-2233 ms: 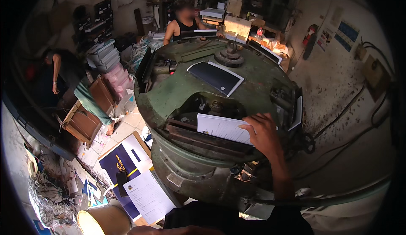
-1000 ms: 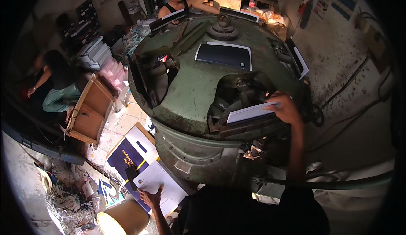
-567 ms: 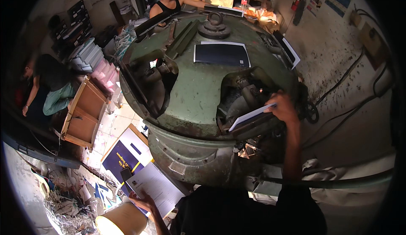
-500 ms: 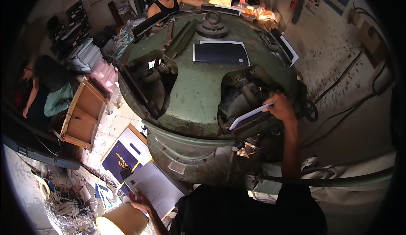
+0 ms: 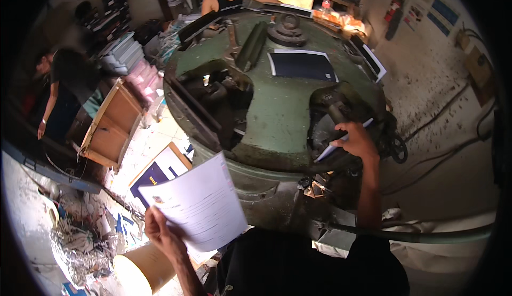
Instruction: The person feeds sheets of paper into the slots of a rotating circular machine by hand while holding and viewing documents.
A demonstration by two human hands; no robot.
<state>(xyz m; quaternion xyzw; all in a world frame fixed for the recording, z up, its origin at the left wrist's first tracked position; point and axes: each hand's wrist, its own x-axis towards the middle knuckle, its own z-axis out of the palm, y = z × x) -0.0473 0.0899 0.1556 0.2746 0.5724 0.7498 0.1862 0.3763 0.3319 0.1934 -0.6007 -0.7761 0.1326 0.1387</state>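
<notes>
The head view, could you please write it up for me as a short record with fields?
Left hand: gripping printed paper near its lower-left edge
Right hand: gripping a white booklet at the machine's near-right opening
Machine: round, green, worn
On top: dark-covered booklet, lying flat
Lower left: cream container
Left floor: brown wooden box, tilted
Other people: one across the machine, one at far left

Our left hand (image 5: 162,233) grips one edge of printed white sheets (image 5: 200,205), raised beside a round, green-painted machine (image 5: 280,114). Our right hand (image 5: 358,141) holds a thin booklet (image 5: 325,153), seen nearly edge-on, at an opening in the machine. On its top we note a dark-covered booklet (image 5: 303,65) lying flat and, behind it, a ringed metal disc (image 5: 288,37). Beyond, we see a co-worker (image 5: 229,0) in black.
</notes>
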